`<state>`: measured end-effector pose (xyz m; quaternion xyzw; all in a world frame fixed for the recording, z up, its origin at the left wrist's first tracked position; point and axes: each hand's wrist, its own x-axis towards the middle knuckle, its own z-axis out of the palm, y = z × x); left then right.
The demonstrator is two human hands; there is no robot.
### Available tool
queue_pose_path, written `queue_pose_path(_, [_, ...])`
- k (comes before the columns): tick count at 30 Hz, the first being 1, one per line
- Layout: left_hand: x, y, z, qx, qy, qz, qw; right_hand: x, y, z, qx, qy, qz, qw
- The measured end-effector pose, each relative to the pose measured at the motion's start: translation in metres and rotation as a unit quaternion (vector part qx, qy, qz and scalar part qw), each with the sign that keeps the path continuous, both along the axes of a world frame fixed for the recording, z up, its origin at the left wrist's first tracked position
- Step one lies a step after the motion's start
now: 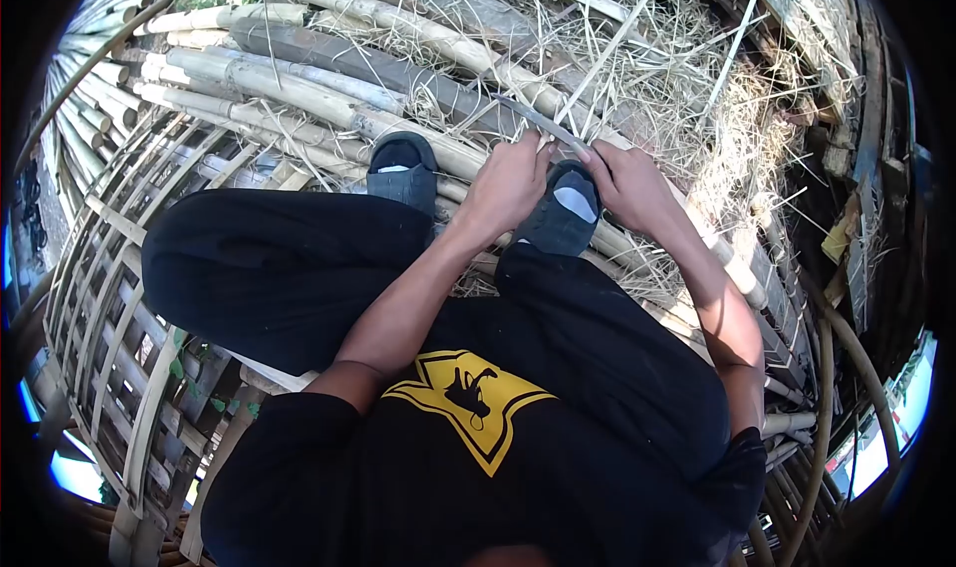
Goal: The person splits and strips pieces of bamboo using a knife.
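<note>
A knife (541,121) with a narrow grey blade juts up and to the left from my right hand (634,191), which is closed around its handle end. My left hand (510,184) is closed close beside it, fingers pinched just below the blade. A small pale end, perhaps of a bamboo strip, shows at those fingertips; most of what they hold is hidden. Both hands are above my sandals (403,169), the right one partly behind my hands and wrists.
Bamboo poles (299,94) lie side by side under my feet. Straw-like shavings (687,99) are heaped ahead and to the right. An open-weave bamboo basket (124,298) is at my left, with stacked poles (90,99) beyond. Dark boards (876,139) stand at the far right.
</note>
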<state>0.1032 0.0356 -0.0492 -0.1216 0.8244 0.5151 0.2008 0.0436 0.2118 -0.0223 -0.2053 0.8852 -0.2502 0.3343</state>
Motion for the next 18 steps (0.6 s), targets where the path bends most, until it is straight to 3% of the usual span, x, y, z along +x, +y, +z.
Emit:
queue_pose_path(3, [0.007,-0.002,-0.021,-0.069,0.076,-0.03,0.994,0.01,-0.001,-0.012,0.002,0.026,0.025,0.999])
queue_pose_path(11, [0.012,0.002,-0.019,-0.151,0.047,-0.053,0.986,-0.005,0.015,-0.022,0.069,0.082,0.026,0.994])
queue_pose_path(13, [0.011,0.002,-0.018,-0.154,0.064,-0.039,0.985,-0.02,0.036,-0.041,0.076,0.104,-0.005,0.992])
queue_pose_path(16, [0.019,0.005,-0.008,-0.141,0.051,-0.045,0.988,-0.082,0.103,-0.054,0.164,0.165,-0.212,0.949])
queue_pose_path(18, [0.019,0.007,0.001,-0.147,0.05,-0.043,0.987,-0.116,0.162,-0.04,0.18,0.183,-0.272,0.927])
